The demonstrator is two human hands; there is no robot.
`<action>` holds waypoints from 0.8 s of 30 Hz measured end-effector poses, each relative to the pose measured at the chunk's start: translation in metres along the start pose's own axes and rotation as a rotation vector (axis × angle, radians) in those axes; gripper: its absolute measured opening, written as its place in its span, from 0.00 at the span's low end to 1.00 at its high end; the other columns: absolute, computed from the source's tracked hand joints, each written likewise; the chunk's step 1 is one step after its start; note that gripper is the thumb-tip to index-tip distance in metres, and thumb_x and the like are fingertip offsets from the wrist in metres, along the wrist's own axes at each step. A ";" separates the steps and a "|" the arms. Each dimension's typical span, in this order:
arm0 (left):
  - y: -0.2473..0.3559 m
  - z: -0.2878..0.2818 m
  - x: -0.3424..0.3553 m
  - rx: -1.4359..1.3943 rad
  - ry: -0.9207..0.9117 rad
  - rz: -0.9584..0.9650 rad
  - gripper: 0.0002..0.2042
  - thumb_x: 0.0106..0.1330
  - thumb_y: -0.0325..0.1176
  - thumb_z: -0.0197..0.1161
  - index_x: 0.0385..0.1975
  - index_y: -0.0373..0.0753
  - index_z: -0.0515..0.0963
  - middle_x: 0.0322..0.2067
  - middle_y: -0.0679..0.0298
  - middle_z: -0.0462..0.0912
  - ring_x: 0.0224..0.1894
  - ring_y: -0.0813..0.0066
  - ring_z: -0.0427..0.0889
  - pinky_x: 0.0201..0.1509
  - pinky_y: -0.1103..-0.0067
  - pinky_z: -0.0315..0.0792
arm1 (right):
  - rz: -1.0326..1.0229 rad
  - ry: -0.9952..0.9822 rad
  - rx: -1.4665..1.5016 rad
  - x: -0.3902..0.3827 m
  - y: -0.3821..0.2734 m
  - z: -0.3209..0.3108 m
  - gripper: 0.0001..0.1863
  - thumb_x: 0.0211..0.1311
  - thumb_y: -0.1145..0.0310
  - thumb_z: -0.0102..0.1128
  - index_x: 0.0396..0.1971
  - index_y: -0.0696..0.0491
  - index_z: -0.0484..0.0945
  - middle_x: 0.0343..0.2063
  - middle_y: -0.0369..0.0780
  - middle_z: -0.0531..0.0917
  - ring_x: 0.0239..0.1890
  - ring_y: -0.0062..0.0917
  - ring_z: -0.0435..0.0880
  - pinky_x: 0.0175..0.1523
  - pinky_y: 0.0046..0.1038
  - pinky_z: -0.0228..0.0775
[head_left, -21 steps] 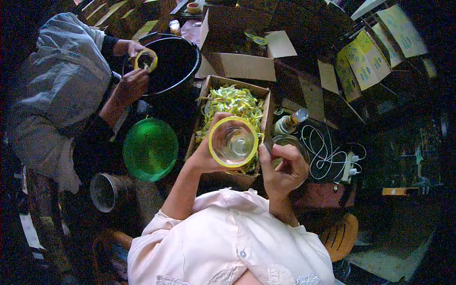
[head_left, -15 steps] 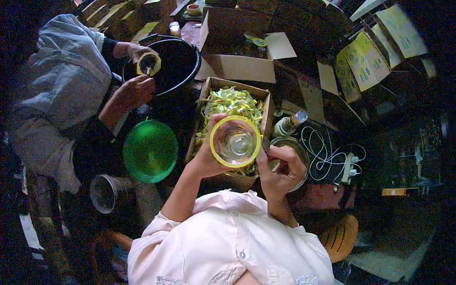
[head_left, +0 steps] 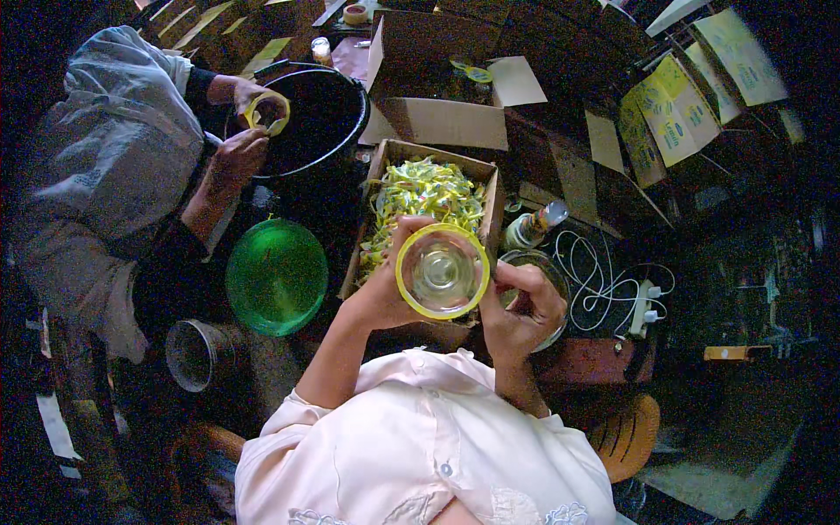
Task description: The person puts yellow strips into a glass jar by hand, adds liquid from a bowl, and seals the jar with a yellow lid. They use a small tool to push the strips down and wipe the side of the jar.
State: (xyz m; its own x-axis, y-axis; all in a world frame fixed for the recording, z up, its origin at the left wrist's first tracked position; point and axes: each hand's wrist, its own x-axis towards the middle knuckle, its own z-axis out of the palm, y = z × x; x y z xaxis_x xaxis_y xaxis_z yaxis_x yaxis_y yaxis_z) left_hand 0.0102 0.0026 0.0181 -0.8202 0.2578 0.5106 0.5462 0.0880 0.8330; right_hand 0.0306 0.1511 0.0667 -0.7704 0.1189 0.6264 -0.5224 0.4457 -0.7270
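The left hand's grip [head_left: 386,287] holds a yellow-rimmed clear glass [head_left: 443,271]; the right hand's grip [head_left: 523,308] is at its right edge. A carton [head_left: 493,201] of yellow-green scraps [head_left: 429,192] lies beyond, a green basin [head_left: 277,277] to its left.

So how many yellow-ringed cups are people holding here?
2: one cup in the wearer's left hand, over the box's near end; another cup in the co-worker's hands, by the black bucket. Others could be hidden.

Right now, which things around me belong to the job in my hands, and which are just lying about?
Seem part of the job:
yellow-rimmed clear cup, in your left hand
box of yellow-and-white strips, below it

Probably just lying about:
green basin
white cable
power strip
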 end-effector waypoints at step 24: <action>0.002 -0.019 -0.017 -1.288 0.017 -0.241 0.35 0.39 0.40 0.65 0.49 0.39 0.57 0.39 0.57 0.66 0.41 0.67 0.70 0.42 0.70 0.69 | 0.206 -0.737 -0.117 -0.020 0.103 0.033 0.15 0.33 0.84 0.51 0.28 0.57 0.73 0.41 0.45 0.73 0.43 0.38 0.72 0.50 0.30 0.64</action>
State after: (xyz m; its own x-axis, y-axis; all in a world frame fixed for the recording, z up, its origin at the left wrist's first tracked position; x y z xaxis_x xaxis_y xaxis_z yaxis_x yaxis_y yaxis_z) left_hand 0.0224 -0.0195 0.0153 -0.8812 0.3519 0.3157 -0.1590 -0.8494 0.5032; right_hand -0.0197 0.1658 -0.0302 -0.9136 -0.3934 0.1025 -0.3313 0.5743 -0.7486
